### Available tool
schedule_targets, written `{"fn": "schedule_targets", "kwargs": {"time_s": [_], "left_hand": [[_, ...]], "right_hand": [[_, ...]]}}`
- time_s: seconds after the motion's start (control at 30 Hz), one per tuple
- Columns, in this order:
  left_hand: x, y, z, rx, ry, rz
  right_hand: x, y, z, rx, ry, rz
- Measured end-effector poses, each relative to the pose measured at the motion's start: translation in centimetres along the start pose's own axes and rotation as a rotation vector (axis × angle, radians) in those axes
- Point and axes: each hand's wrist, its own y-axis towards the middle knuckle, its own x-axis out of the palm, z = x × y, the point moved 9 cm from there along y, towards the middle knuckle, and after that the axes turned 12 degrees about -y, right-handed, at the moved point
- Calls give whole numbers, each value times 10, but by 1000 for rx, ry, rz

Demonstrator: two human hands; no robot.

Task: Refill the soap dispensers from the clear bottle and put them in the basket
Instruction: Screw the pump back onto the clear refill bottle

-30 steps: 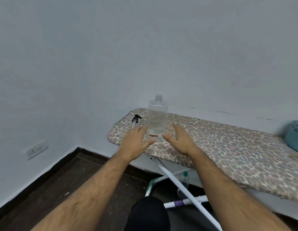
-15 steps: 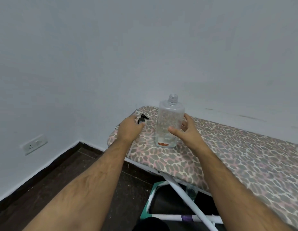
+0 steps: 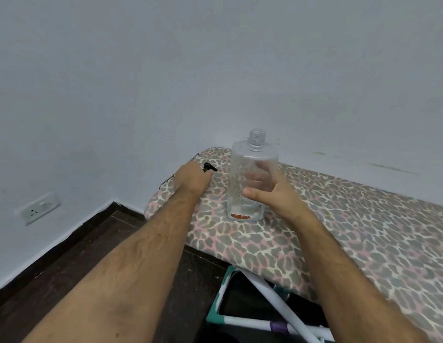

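A clear, uncapped bottle point(image 3: 242, 164) stands upright on the leopard-print ironing board point(image 3: 351, 219), with only a thin layer of liquid at its bottom. My right hand point(image 3: 279, 194) wraps around it from the right; the fingers show through the plastic behind it and the thumb lies in front. My left hand point(image 3: 192, 178) is at the board's left end, closed over a black pump head point(image 3: 210, 167) whose nozzle pokes out past the knuckles. No basket or other dispenser is in view.
The board stands against a white wall in a corner. Its white legs point(image 3: 274, 303) and a teal frame point(image 3: 215, 308) stand on the dark floor below. A wall socket point(image 3: 38, 209) sits low on the left wall.
Both hands moved forward from in front of the bottle. The right hand went round the bottle and its fingers have closed behind it. The left hand reached the pump head and covers it.
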Motion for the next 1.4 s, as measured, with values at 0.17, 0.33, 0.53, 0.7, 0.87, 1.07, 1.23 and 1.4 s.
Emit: {"fn": "schedule_targets", "kwargs": {"time_s": [0.17,0.33,0.53,0.7,0.87,1.07,1.23,1.4], "left_hand": [[-6,-8,5,-11,-182,-23],[-27,-36,45,64,-421,-14],[-48,-81,116,260,-767,-67],[-57,-119,171,356,-981,-144],[-69,-163,226,450,-1103,-190],[-78,-208,278,537,-1161,-229],[-88,-234,308,590,-1202,-239],[-101,-249,333,612,-1269,-236]], "right_hand": [[-6,-9,-5,39,-7,43],[-21,-32,-9,54,-29,120],[-66,-83,-19,55,-45,287],[-108,-133,-14,99,-76,399],[-151,-180,-5,126,-113,456],[-187,-215,3,163,-142,475],[-196,-230,17,207,-181,434],[-195,-239,36,242,-157,419]]}}
